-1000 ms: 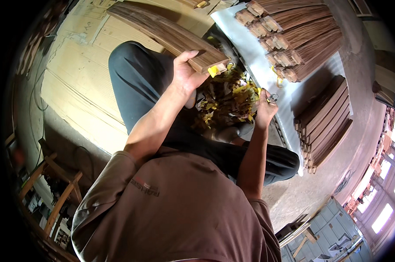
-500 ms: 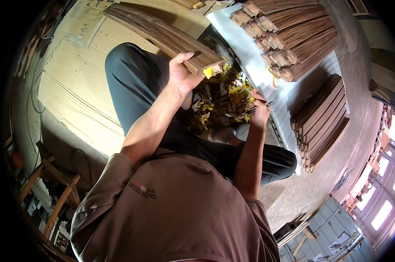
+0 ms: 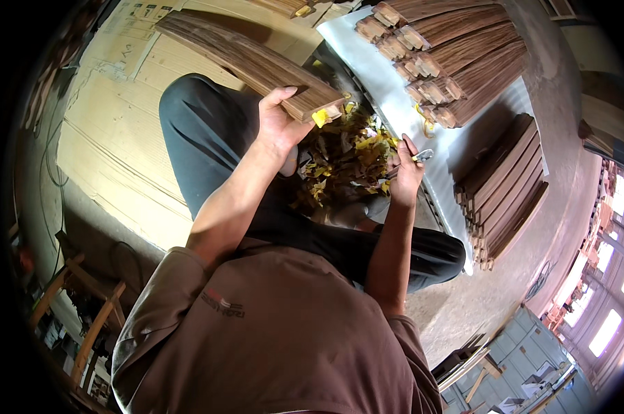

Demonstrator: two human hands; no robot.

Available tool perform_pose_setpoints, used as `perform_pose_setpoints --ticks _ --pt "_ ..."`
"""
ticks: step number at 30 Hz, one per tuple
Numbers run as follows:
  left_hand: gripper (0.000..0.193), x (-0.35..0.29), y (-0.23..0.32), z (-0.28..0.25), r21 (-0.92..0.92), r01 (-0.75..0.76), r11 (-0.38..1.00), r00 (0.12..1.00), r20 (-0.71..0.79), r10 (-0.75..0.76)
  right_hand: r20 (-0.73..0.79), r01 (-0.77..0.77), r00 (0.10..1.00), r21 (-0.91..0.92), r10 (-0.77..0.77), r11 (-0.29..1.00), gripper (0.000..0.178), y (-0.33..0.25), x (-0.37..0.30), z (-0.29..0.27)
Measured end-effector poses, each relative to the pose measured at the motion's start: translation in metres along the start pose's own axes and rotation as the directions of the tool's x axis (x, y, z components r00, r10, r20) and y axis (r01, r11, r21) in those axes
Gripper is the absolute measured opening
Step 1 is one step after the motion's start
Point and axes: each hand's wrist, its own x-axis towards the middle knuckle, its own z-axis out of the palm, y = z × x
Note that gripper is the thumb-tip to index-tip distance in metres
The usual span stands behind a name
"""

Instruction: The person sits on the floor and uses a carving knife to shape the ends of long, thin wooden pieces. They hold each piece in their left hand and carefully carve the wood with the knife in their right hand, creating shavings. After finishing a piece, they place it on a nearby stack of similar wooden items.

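Observation:
My left hand (image 3: 277,124) is closed round the near end of a long brown wooden board (image 3: 246,58), which slants away to the far left above my bent knee. Yellow tape (image 3: 319,118) clings to the board's pale, stepped end. To the right of that end, my right hand (image 3: 406,176) is closed on a small metal tool (image 3: 423,156) with a loop-shaped end; its kind is not clear. Below and between both hands lies a heap of yellow and brown tape scraps (image 3: 346,155).
Several wooden boards with stepped ends (image 3: 464,62) are stacked on a white sheet (image 3: 381,86) at the far right. A second board stack (image 3: 501,186) stands nearer. Flattened cardboard (image 3: 112,152) covers the floor at left. A wooden frame (image 3: 95,324) stands at lower left.
My right hand has turned, with its fingers pointing up and the tool's loop now showing. The board in my left hand has shifted slightly left in the picture, along with the surroundings.

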Motion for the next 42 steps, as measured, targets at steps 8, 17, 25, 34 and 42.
perform_pose_setpoints --ticks 8,17,25,34,42 --pt "0.068 0.000 -0.001 0.001 0.006 0.008 1.000 1.000 -0.009 -0.008 -0.022 -0.090 0.995 0.096 0.093 0.991 0.036 -0.004 -0.001 -0.007" --pt "0.068 0.000 0.000 -0.001 0.008 -0.001 1.000 1.000 -0.011 0.001 0.232 -0.110 0.969 0.106 0.083 0.988 0.057 -0.011 -0.009 0.004" --pt "0.068 -0.002 -0.002 0.004 0.008 0.023 1.000 1.000 0.011 -0.023 0.204 0.180 0.979 -0.782 -0.028 0.597 0.042 0.037 0.024 -0.037" --pt "0.068 -0.003 -0.001 0.003 0.022 0.022 1.000 1.000 0.004 -0.022 0.116 0.127 0.992 -0.793 -0.056 0.595 0.040 0.021 0.012 -0.013" --pt "0.068 -0.001 0.000 0.003 0.045 0.022 0.999 0.997 0.072 -0.026 0.106 -0.006 0.994 -0.167 0.024 0.986 0.019 -0.043 -0.058 0.096"
